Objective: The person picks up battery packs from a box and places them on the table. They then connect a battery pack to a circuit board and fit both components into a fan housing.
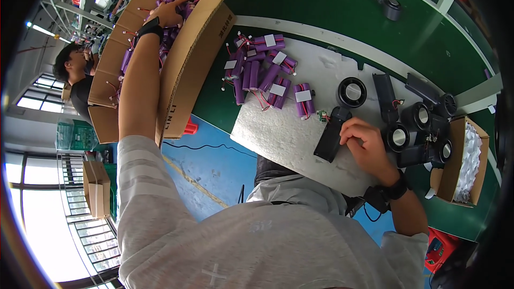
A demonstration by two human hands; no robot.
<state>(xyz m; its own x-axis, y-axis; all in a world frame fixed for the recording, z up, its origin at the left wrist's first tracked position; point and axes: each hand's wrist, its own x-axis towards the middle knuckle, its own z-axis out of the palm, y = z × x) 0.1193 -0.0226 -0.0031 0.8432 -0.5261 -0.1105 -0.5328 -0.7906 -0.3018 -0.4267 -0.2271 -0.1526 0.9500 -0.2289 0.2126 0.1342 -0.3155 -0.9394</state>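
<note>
My left hand (170, 15) reaches into a tall cardboard box (195, 56), its fingers stretched out among purple battery packs (167, 37) with red and black leads. The fingertips are hard to make out there. Curled fingers of my right hand (364, 142) rest on the edge of a black handle housing (332, 136), which lies on the pale foam sheet (267, 123). At the housing's far end are a small green circuit board (322, 115) and a round black head (352, 92) with a silver centre. A single purple battery pack (304, 101) with a white patch lies just left of them.
Several more purple packs (257, 69) are heaped on the foam's far left. Black housings with round heads (417, 118) crowd the right, beside a small carton (465, 160) of white pieces. Other assemblies (392, 9) lie on the green bench (289, 0). Another person (75, 69) is beyond the box.
</note>
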